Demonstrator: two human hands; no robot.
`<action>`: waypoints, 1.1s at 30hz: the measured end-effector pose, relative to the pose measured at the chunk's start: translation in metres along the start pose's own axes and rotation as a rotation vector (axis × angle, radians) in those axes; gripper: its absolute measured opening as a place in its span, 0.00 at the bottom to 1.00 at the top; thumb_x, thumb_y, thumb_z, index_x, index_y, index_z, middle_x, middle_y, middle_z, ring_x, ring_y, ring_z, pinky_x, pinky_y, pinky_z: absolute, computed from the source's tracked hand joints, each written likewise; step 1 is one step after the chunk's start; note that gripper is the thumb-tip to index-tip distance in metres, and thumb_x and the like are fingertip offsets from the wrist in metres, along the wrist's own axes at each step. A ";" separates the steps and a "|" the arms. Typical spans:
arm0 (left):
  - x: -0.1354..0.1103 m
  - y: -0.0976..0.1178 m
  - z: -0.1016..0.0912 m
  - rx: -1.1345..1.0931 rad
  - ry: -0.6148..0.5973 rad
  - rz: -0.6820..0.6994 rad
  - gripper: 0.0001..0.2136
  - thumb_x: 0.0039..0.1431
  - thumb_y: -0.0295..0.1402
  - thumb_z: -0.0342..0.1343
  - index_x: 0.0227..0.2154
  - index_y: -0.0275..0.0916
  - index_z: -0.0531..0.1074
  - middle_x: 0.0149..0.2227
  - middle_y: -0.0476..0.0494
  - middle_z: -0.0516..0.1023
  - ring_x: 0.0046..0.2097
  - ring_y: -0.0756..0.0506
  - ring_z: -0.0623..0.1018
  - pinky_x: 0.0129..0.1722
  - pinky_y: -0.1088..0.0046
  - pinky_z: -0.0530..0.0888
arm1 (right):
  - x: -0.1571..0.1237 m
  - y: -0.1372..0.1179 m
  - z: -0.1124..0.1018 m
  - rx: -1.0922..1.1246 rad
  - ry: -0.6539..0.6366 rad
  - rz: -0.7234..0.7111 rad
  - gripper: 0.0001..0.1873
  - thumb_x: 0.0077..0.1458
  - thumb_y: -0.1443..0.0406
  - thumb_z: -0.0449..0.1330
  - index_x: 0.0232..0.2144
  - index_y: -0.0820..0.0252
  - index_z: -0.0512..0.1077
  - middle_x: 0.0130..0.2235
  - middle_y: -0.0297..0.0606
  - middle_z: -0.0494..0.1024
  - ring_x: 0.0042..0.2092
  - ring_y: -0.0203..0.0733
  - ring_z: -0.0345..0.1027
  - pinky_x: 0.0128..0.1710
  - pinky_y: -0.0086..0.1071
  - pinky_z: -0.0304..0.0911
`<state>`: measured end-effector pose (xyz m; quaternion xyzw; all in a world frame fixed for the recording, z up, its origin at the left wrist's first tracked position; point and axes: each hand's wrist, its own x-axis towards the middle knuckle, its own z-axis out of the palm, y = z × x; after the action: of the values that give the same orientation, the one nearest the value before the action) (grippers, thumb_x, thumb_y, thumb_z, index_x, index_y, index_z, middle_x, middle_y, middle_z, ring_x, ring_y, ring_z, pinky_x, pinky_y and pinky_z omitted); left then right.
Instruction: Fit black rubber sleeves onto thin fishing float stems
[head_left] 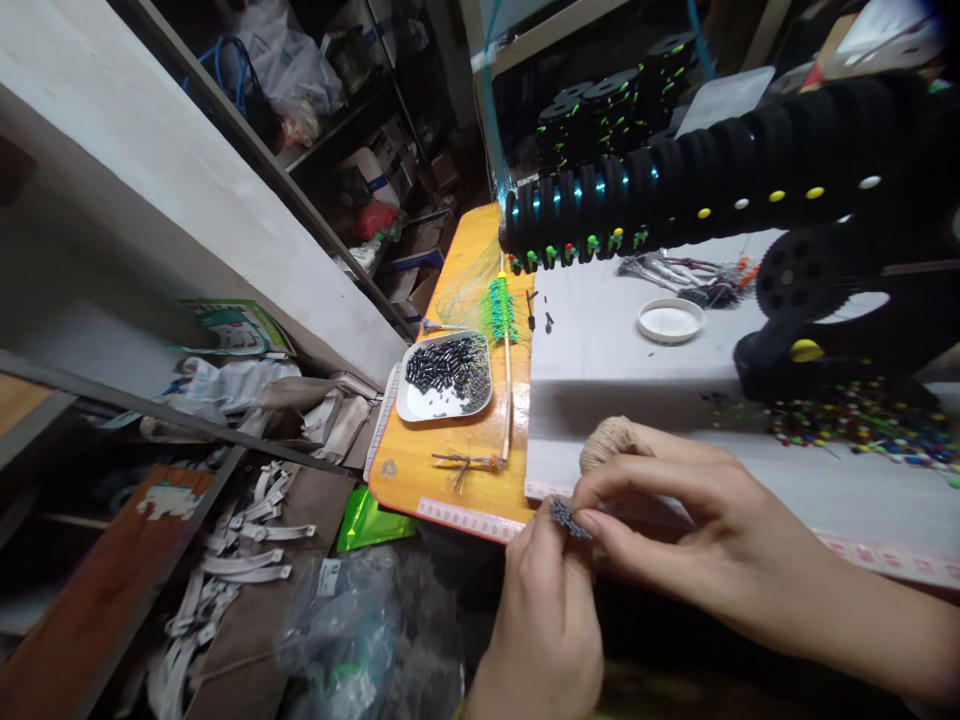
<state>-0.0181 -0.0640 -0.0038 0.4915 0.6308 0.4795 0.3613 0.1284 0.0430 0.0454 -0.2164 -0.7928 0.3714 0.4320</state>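
Note:
My left hand [544, 610] is closed, gripping a small bundle of dark thin pieces [568, 518] at its fingertips, just below the table's front edge. My right hand [679, 520] reaches in from the right and pinches the top of the same bundle between thumb and forefinger. A ball of beige twine [606, 441] lies on the white table [615, 350] right behind my right hand. A white tray of small black tubes [448, 375] sits on the orange board [420, 470] to the left.
A long black foam roller [712, 185] studded with coloured pins hangs over the table. A white lid [670, 320], loose coloured beads [862, 420], a green feathery stick [500, 310] and black spools [615, 110] are nearby. Shelves and clutter [247, 560] fill the left.

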 end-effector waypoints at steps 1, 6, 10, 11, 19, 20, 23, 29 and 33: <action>-0.001 0.000 0.000 -0.006 0.010 -0.010 0.15 0.72 0.29 0.52 0.54 0.46 0.80 0.50 0.36 0.84 0.53 0.37 0.81 0.54 0.64 0.75 | 0.000 0.001 0.000 0.005 -0.002 -0.009 0.06 0.62 0.72 0.63 0.34 0.58 0.80 0.30 0.35 0.75 0.30 0.34 0.70 0.27 0.23 0.66; -0.002 -0.009 0.000 0.067 0.014 0.110 0.19 0.69 0.23 0.51 0.56 0.45 0.79 0.53 0.34 0.83 0.56 0.35 0.80 0.59 0.58 0.73 | -0.002 0.002 0.002 0.016 -0.034 -0.020 0.07 0.64 0.70 0.62 0.33 0.59 0.79 0.30 0.36 0.74 0.30 0.35 0.70 0.27 0.25 0.66; -0.001 -0.014 -0.001 0.156 0.000 0.159 0.22 0.66 0.21 0.50 0.58 0.41 0.77 0.56 0.30 0.81 0.57 0.31 0.80 0.58 0.53 0.73 | -0.004 0.003 0.002 0.002 -0.033 -0.018 0.07 0.63 0.72 0.62 0.34 0.59 0.78 0.31 0.36 0.74 0.31 0.35 0.69 0.27 0.25 0.66; -0.001 -0.015 -0.001 0.168 0.011 0.161 0.22 0.66 0.21 0.50 0.58 0.41 0.77 0.56 0.29 0.82 0.57 0.31 0.80 0.57 0.53 0.73 | -0.004 0.003 0.002 0.002 -0.034 -0.027 0.07 0.64 0.72 0.62 0.35 0.59 0.79 0.31 0.37 0.74 0.31 0.35 0.70 0.27 0.26 0.67; 0.003 -0.005 -0.003 0.045 0.023 0.129 0.12 0.67 0.26 0.55 0.47 0.42 0.80 0.47 0.32 0.83 0.52 0.33 0.80 0.54 0.56 0.74 | -0.006 0.004 0.002 -0.019 -0.028 -0.058 0.06 0.64 0.71 0.62 0.36 0.58 0.79 0.31 0.36 0.74 0.31 0.35 0.70 0.27 0.27 0.66; 0.002 -0.002 -0.002 -0.008 0.037 0.103 0.10 0.68 0.28 0.55 0.46 0.43 0.80 0.44 0.34 0.83 0.48 0.35 0.80 0.51 0.59 0.75 | -0.006 0.002 0.003 -0.022 -0.023 -0.048 0.07 0.64 0.71 0.61 0.36 0.58 0.78 0.31 0.36 0.73 0.30 0.35 0.69 0.27 0.27 0.65; 0.001 0.007 0.007 -0.308 0.110 -0.041 0.08 0.72 0.39 0.55 0.39 0.43 0.76 0.30 0.45 0.75 0.32 0.45 0.73 0.35 0.71 0.73 | -0.006 -0.002 0.002 -0.017 -0.016 -0.015 0.07 0.64 0.72 0.61 0.34 0.57 0.77 0.31 0.36 0.74 0.30 0.36 0.69 0.26 0.27 0.66; 0.003 0.016 0.016 -0.765 0.236 -0.093 0.14 0.67 0.46 0.60 0.33 0.42 0.68 0.24 0.56 0.64 0.24 0.53 0.60 0.23 0.83 0.60 | -0.005 0.002 0.001 -0.032 -0.050 -0.080 0.08 0.64 0.73 0.61 0.37 0.58 0.79 0.32 0.37 0.75 0.32 0.36 0.71 0.29 0.26 0.68; 0.006 0.012 0.010 -0.727 0.282 0.041 0.11 0.71 0.41 0.57 0.33 0.43 0.67 0.24 0.56 0.65 0.24 0.54 0.62 0.24 0.83 0.61 | -0.004 0.006 0.000 -0.090 -0.054 -0.122 0.06 0.64 0.72 0.62 0.38 0.59 0.79 0.32 0.38 0.76 0.32 0.36 0.72 0.29 0.26 0.68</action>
<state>-0.0069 -0.0556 0.0052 0.2729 0.4533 0.7418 0.4121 0.1311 0.0439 0.0391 -0.1766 -0.8317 0.3141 0.4224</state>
